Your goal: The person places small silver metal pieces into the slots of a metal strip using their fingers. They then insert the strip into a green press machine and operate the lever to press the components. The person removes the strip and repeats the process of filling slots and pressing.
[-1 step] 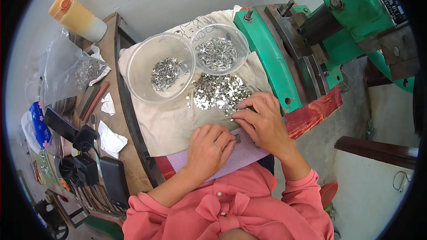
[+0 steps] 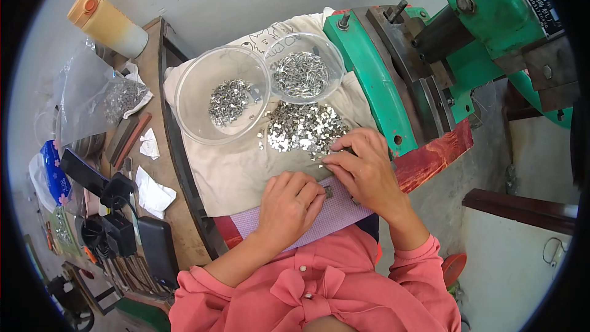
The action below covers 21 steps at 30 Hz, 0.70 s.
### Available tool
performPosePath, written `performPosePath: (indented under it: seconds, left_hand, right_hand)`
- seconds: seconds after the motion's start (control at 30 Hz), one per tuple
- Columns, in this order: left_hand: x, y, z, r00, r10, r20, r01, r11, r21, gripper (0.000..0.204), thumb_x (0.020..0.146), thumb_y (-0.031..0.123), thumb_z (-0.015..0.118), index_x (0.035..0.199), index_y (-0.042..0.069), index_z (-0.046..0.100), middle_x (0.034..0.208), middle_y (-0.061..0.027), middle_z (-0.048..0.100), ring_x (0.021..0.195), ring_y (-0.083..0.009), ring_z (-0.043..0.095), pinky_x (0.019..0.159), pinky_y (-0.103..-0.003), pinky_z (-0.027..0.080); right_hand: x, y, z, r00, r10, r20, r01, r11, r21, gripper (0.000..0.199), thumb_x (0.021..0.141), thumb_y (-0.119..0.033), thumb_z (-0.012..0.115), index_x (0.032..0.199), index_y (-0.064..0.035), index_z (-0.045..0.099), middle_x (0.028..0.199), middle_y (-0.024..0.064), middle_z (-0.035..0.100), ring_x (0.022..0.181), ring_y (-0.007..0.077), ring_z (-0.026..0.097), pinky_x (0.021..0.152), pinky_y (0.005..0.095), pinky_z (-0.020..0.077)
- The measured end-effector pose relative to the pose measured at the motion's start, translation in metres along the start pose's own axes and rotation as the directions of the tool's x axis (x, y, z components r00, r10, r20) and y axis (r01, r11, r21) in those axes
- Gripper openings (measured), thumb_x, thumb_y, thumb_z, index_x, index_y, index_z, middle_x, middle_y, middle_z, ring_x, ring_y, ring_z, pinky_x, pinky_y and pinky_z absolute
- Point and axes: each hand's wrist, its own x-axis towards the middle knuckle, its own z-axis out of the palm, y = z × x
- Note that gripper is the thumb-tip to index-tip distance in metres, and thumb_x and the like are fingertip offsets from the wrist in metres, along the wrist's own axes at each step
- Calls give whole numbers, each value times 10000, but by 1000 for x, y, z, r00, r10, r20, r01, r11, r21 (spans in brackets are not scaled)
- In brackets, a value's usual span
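A loose pile of small shiny metal pieces (image 2: 304, 128) lies on a beige cloth (image 2: 236, 169). My right hand (image 2: 364, 169) reaches to the pile's near right edge; thumb and forefinger tips are a little apart beside a few stray pieces, with nothing visible between them. Closer to me, my left hand (image 2: 287, 204) is closed, its fingertips on a small dark metal part (image 2: 329, 192) above a purple woven mat (image 2: 316, 218). Behind the pile stand two clear plastic tubs: the left tub (image 2: 184, 101) holds small metal bits, the right tub (image 2: 337, 61) thin silvery pieces.
A green press (image 2: 378, 86) with steel parts stands right of the cloth. On the left, a wooden bench (image 2: 184, 200) bears a yellow bottle (image 2: 104, 23), a clear plastic bag (image 2: 86, 92), crumpled white paper (image 2: 153, 192), a black case (image 2: 158, 249) and several tools.
My right fingertips have shifted very slightly at the pile's edge. My left hand stays in place.
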Motion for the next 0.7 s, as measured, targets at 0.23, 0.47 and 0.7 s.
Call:
performPosePath:
  seconds: [0.23,0.47,0.7]
  left_hand:
    - [-9,-3,-9,998,-66,1,66,997,-38,344,710,118,844,985,83,639,1016,-70,625,901,-299,582,775,-411,442]
    - [-14,-5,-12,999,-47,15,47,998,-28,310,703,104,843,939,87,643,1010,-61,628,909,-291,580,784,-411,444]
    - [-10,-3,-9,999,-33,3,33,999,-25,286,722,115,831,957,97,669,995,-52,633,899,-285,582,781,-407,446]
  right_hand:
    - [-5,0,1,1000,18,-7,-18,999,30,185,745,-104,808,907,-98,719,1062,45,615,1096,301,557,951,440,417]
    - [-3,-8,12,999,23,-30,-25,997,-72,174,740,-149,815,847,-85,694,1036,44,617,1071,297,558,949,469,416]
    - [-1,-9,6,999,33,-15,-34,998,-53,145,742,-107,791,847,-82,694,1029,43,620,1060,293,564,945,454,420]
